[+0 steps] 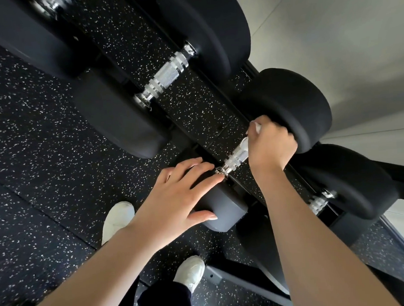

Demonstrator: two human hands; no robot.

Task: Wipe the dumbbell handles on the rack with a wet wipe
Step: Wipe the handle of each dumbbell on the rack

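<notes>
Here, right hand (271,145) gripping wet wipe (244,143) round handle (236,157) (chrome), left hand (175,200) steadying.

White wet wipe (243,143), chrome handle (236,158)

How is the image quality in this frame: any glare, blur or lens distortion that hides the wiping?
Head view: strong wide-angle bending, rack and wall lines curve and tilt. Bright glints on the chrome handle, still readable. Slight softness on the right hand and the wet wipe it grips. Left hand sharp, flat on the black weight end, which shows little detail.
</notes>
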